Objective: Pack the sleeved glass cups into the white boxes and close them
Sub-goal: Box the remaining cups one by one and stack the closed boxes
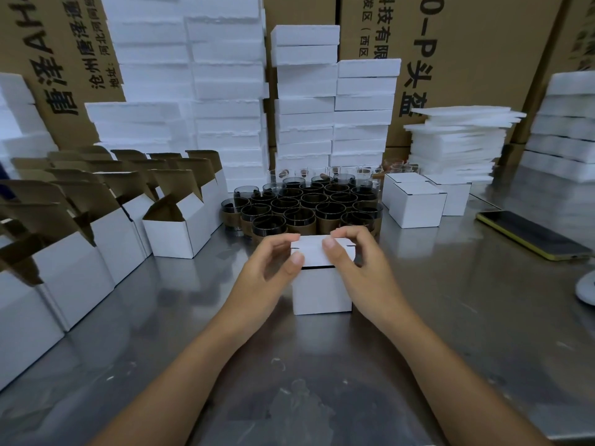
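**Tucking the lid down on the near box**

Closing is the step in hand. A small white cardboard box (322, 292) stands on the brushed steel table (450, 317) at near centre. Its lid flap (310, 252) sits slightly raised over the opening, with a dark gap under its near edge. The left hand (273, 265) pinches the flap's left end, thumb on top and fingers curled behind. The right hand (352, 255) grips the right end the same way. Whether a cup is inside cannot be told, since the flap covers the opening.

To finish cleanly, I judge that both thumbs should press evenly, so the front tab slides inside the near wall and does not buckle outside it. Two small slits in the flap suggest side tabs that must line up. The box looks light and the steel slick, so the body needs steadying.

Room is tight on the far side. A cluster of dark glass cups in brown paper sleeves (309, 207) stands just beyond the box, close to the fingers, and a push away could knock them. Open white boxes with brown insides (175, 226) crowd the left. Closed white boxes (415, 204) sit far right, with a black phone in a yellow-green case (531, 235) near them. Steel shows bare on the near side and to the right of the box, which is the safer way to move.
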